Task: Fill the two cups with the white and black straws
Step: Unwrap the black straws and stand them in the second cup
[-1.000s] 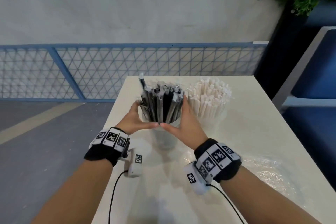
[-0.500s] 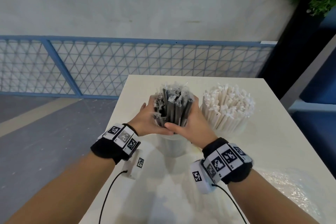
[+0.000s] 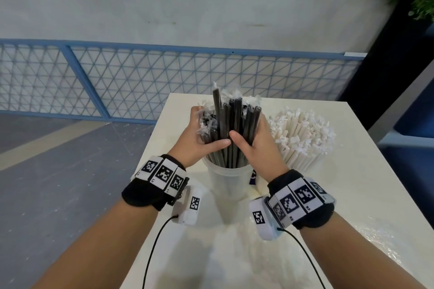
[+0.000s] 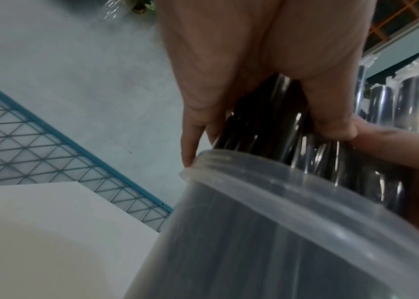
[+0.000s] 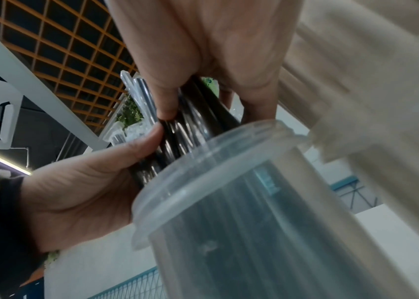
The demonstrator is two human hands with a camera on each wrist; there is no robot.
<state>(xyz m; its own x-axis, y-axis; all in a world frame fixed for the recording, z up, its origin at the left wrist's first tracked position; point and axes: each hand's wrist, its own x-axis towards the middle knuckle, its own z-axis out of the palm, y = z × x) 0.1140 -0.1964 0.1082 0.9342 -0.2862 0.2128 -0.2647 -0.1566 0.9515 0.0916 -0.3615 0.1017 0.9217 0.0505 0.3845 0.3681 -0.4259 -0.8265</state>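
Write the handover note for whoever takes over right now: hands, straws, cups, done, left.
Left hand and right hand: both grip the black straws above the rim, thumbs meeting in front.
Black straws: lower ends inside the clear cup, one sticking up higher.
White straws: standing bundled to the right; their cup is mostly hidden.
Done: both colours loaded.
Left: probably level the black bundle, then release.

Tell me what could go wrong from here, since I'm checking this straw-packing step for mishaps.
1. Both hands, left hand and right hand, squeeze the black straws above the clear cup; nothing steadies the cup, so it may tip.
2. One straw stands above the bundle and could slip out.
3. The white straws stand close by the right hand, which might knock them.
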